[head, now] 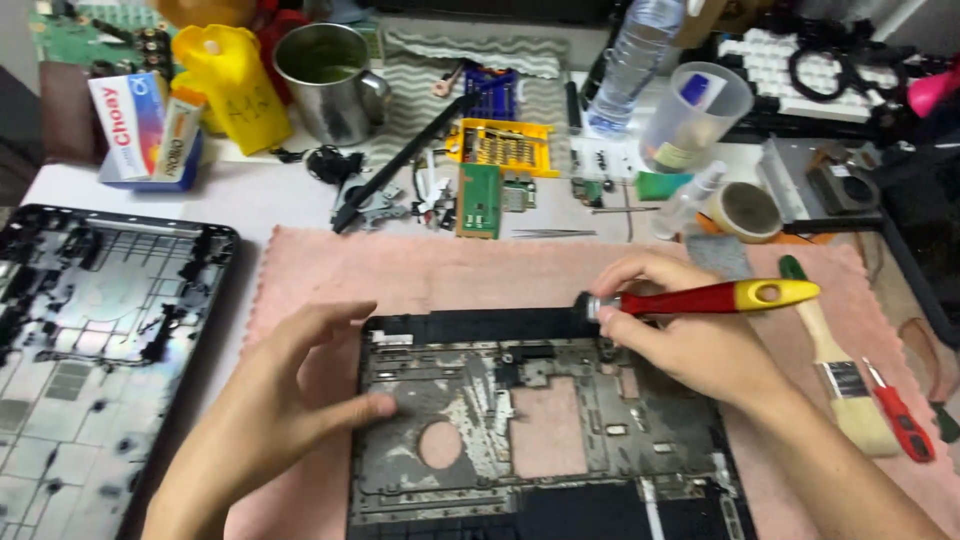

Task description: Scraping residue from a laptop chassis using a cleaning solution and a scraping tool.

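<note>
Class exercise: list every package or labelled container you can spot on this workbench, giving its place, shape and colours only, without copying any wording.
Small cardboard box: far left, upright, white, blue and red.
Yellow plastic bottle: right of the box, handwritten marks.
Clear plastic water bottle: far centre-right, pale label band.
Clear plastic cup: beside it, holding a small labelled bottle.

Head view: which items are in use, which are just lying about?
In use: laptop frame under left hand; red-and-yellow brush in right hand; pink cloth.
Lying about: metal mug, water bottle, paintbrush, tape roll, screwdriver-bit case.
</note>
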